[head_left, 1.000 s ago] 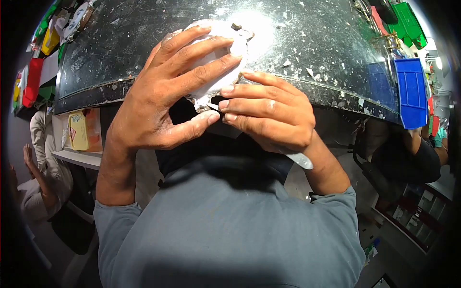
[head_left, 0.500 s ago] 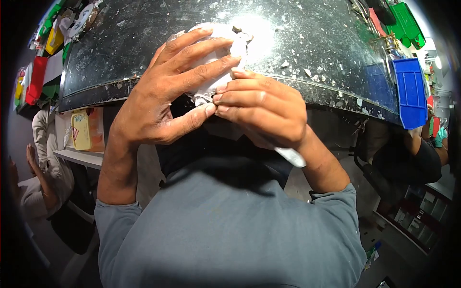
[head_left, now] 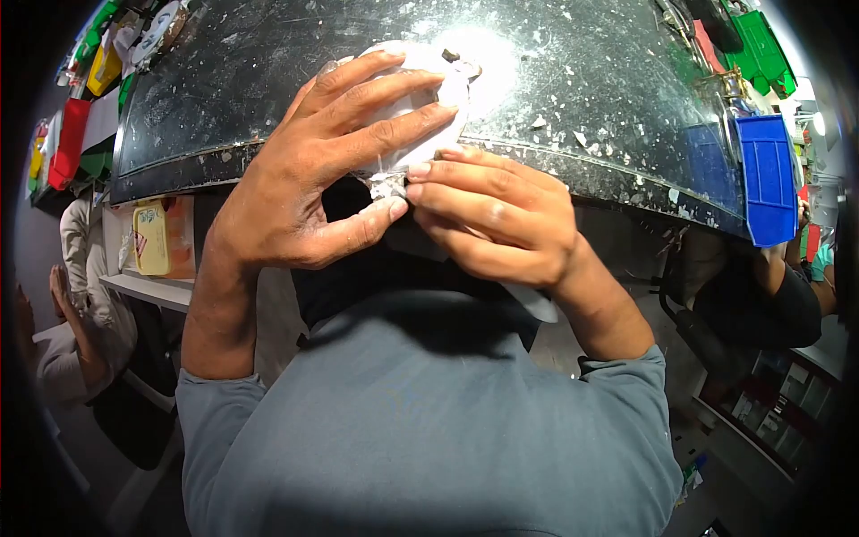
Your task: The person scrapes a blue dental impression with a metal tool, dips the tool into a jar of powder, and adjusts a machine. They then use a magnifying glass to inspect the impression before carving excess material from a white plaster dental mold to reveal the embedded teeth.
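My left hand [head_left: 327, 166] is spread over a white, plaster-like piece [head_left: 455, 94] at the table's near edge, fingers across its top and thumb below, holding it. Much of the piece is hidden under the fingers. Crumbly white material [head_left: 386, 185] shows at its lower edge, between my left thumb and right fingertips. With fingers pinched, my right hand [head_left: 501, 215] is closed on a slim tool whose pale, flat end [head_left: 535, 304] sticks out below the palm. The tool's working tip is hidden. A small dark and tan bit [head_left: 465, 64] lies just beyond the piece.
The black tabletop [head_left: 295, 54] is strewn with white chips and dust. A blue bin [head_left: 768, 179] hangs at the right edge, with a green bin [head_left: 756, 49] beyond. On the left, a yellow container [head_left: 152, 240] sits on a shelf. Another person [head_left: 76, 331] is seated far left.
My right hand has shifted slightly down, and the tool's pale end has swung a little lower and left. The left hand keeps its grip, and more crumbly material shows by its thumb.
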Motion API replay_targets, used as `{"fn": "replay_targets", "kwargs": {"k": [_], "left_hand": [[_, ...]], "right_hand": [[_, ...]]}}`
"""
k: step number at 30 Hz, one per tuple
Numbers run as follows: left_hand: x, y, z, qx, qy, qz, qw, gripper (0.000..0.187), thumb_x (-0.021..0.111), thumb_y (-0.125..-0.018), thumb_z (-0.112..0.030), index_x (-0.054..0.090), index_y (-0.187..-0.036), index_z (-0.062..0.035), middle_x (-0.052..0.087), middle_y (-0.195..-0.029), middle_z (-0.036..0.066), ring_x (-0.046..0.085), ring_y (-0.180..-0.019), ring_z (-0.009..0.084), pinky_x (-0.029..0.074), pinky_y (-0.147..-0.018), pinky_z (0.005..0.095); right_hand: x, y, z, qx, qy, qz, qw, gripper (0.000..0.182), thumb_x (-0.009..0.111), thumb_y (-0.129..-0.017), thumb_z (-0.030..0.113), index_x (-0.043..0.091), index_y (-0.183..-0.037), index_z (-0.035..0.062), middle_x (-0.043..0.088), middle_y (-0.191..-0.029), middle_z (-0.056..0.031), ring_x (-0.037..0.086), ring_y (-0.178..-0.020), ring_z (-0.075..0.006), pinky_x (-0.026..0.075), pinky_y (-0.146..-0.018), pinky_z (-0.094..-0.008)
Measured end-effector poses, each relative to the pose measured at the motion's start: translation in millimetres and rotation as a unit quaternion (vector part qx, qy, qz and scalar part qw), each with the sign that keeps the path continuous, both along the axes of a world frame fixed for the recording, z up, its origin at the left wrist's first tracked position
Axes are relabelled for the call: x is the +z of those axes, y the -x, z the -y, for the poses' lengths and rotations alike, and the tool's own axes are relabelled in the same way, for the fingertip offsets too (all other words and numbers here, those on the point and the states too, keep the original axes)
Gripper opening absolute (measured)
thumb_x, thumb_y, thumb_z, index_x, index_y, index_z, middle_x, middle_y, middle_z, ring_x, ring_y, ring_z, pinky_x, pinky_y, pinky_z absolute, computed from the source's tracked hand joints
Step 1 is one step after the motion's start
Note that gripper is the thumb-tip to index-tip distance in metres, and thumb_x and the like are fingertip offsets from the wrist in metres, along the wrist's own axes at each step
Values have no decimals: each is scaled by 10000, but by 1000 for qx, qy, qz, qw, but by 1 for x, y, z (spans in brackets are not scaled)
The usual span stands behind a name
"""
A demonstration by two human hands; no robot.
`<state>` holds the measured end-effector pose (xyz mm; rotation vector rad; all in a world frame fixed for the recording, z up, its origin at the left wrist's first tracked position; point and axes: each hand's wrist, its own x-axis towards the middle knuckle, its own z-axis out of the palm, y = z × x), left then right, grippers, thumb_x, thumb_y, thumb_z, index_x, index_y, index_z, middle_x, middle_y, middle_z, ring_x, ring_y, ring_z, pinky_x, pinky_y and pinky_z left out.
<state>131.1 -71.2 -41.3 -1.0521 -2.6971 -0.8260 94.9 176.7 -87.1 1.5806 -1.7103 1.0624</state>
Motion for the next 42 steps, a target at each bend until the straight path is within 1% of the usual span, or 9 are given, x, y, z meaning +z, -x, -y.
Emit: {"fn": "replay_targets", "kwargs": {"k": [4, 7, 11, 13, 20, 22, 26, 29, 42], "left_hand": [[2, 1, 0, -3, 2, 6, 1000, 770, 659, -778, -347, 618, -1498, -80, 508, -1595, 187, 324, -1564, 387, 218, -1280, 559], [-1, 0, 1, -5, -9, 9, 1000, 797, 661, -756, -352, 614, -1502, -77, 502, -1600, 188, 316, -1568, 383, 213, -1283, 558], [0, 2, 2, -13, -11, 12, 1000, 819, 656, -731, -347, 612, -1505, -78, 496, -1605, 187, 308, -1573, 379, 211, -1286, 555], [1, 2, 2, -12, -11, 17, 1000, 829, 651, -716, -334, 612, -1505, -82, 492, -1609, 185, 304, -1575, 376, 220, -1284, 555], [3, 1, 3, -12, -5, 25, 1000, 831, 649, -724, -335, 603, -1511, -74, 491, -1610, 185, 300, -1577, 375, 215, -1285, 558], [1, 2, 3, -15, -2, 17, 1000, 814, 649, -750, -346, 597, -1514, -69, 488, -1612, 186, 296, -1578, 377, 203, -1288, 559], [4, 2, 4, -22, 2, 20, 1000, 795, 657, -772, -341, 596, -1514, -65, 485, -1614, 189, 296, -1578, 380, 202, -1287, 556], [3, 1, 3, -22, 17, 8, 1000, 790, 663, -775, -322, 592, -1517, -60, 484, -1614, 193, 297, -1577, 384, 203, -1284, 552], [4, 3, 3, -22, -5, 18, 1000, 799, 658, -781, -366, 594, -1515, -56, 491, -1606, 195, 299, -1576, 378, 215, -1280, 549]], "right_hand": [[5, -2, 1, -22, -11, 7, 1000, 80, 780, -795, 104, 737, -846, 59, 778, -1036, -88, 774, -1003, -259, 654, -916, -391], [8, -2, 3, 15, 25, 109, 994, 117, 840, -782, 95, 753, -853, 65, 780, -995, -71, 776, -1028, -249, 655, -856, -370], [15, -4, 0, 14, 6, 118, 993, 111, 853, -787, 99, 767, -853, 75, 785, -968, -49, 779, -1032, -240, 655, -846, -368], [16, -6, -3, 30, -27, 143, 989, 147, 843, -809, 57, 788, -944, 66, 806, -1045, -81, 769, -1100, -311, 608, -979, -471], [13, -4, -3, 25, -32, 135, 990, 119, 840, -819, 89, 796, -928, 73, 808, -1052, -73, 770, -1104, -298, 608, -993, -471], [9, -3, 0, -1, -15, 76, 997, 89, 820, -779, 136, 760, -834, 100, 793, -1025, -56, 782, -1024, -243, 647, -923, -387], [7, -5, -1, -10, -26, 27, 999, 92, 766, -776, 163, 745, -827, 90, 788, -1046, -68, 774, -1055, -245, 636, -968, -400], [4, -6, 1, -12, -12, 18, 1000, 87, 765, -783, 158, 741, -820, 84, 786, -1044, -67, 773, -1057, -242, 635, -977, -401], [13, -8, 0, -2, -13, 101, 995, 114, 815, -806, 110, 751, -894, 75, 781, -1046, -61, 769, -1070, -254, 635, -967, -427]]}}
